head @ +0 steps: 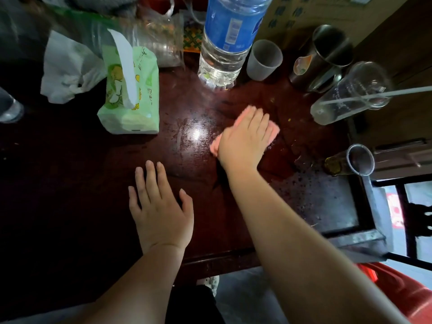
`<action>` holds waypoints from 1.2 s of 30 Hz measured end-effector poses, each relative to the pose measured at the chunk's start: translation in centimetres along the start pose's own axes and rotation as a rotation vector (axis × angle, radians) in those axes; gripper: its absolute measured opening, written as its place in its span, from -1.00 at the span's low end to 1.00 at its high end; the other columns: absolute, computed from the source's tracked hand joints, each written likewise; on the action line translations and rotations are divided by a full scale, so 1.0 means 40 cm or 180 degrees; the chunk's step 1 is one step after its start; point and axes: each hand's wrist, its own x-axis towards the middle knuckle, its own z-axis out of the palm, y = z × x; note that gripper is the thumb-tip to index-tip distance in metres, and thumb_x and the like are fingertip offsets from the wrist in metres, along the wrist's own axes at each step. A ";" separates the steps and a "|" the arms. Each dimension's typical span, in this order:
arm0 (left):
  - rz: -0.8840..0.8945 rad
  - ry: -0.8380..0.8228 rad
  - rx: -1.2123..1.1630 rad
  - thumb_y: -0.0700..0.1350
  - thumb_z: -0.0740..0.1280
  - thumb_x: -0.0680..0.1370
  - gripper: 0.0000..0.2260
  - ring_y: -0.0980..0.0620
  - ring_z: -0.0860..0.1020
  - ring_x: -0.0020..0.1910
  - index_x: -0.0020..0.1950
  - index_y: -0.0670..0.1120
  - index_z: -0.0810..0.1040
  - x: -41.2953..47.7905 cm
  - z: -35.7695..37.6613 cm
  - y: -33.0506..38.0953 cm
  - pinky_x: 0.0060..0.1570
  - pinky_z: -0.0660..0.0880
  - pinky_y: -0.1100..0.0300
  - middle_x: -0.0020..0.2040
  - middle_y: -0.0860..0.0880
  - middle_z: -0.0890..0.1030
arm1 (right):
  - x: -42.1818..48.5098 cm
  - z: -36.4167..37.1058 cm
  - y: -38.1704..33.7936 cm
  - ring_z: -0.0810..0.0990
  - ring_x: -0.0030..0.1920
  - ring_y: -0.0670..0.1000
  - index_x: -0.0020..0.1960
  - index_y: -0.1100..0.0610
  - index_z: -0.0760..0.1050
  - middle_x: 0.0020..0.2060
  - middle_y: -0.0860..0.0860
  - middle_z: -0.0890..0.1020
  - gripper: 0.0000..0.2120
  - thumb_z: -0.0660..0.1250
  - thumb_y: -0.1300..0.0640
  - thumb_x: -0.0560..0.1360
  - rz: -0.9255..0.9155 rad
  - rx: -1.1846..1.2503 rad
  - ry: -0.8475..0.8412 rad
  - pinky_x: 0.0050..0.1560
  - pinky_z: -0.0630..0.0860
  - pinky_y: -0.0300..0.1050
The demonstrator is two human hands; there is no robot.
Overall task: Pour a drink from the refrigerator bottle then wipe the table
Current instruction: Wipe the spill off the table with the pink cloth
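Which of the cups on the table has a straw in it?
The tall clear cup at the right, with a white straw sticking out of it. The grey cup and the steel cup have none.

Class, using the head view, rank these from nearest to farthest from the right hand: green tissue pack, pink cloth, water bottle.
1. pink cloth, pressed under the right hand
2. water bottle, beyond it at the table's back
3. green tissue pack, off to the left

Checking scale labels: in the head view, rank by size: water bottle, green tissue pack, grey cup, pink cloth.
Water bottle and green tissue pack: alike, bottle top cropped.
Then pink cloth, mostly hidden under the right hand.
Smallest: grey cup.
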 end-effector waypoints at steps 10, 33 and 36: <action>0.0006 0.0024 -0.0024 0.03 0.03 0.54 -0.43 -0.11 0.04 0.52 0.51 -0.20 0.15 0.000 0.003 -0.001 0.44 0.02 -0.10 0.53 -0.15 0.16 | 0.080 0.016 -0.018 0.08 0.51 0.22 0.50 0.31 0.09 0.49 0.24 0.17 -0.38 -0.13 0.08 0.48 0.0502 -0.0017 0.0214 0.49 -0.06 0.12; 0.0070 0.0400 -0.0199 0.02 0.06 0.50 -0.42 -0.11 0.07 0.51 0.48 -0.18 0.21 0.002 0.026 -0.005 0.42 0.03 -0.12 0.51 -0.15 0.20 | -0.247 -0.136 0.417 0.48 -0.20 0.14 -0.14 0.22 0.50 -0.21 0.08 0.53 -0.84 0.20 0.19 0.54 -0.2357 0.1193 -0.0155 -0.14 0.46 0.03; 0.0084 0.0479 -0.0201 0.02 0.06 0.49 -0.43 -0.11 0.09 0.51 0.48 -0.17 0.22 0.003 0.031 -0.005 0.41 0.04 -0.12 0.51 -0.15 0.22 | -0.229 -0.126 0.456 0.48 -0.23 0.14 -0.19 0.22 0.50 -0.26 0.09 0.53 -0.82 0.22 0.18 0.53 -0.2415 0.1063 -0.0190 -0.22 0.47 0.01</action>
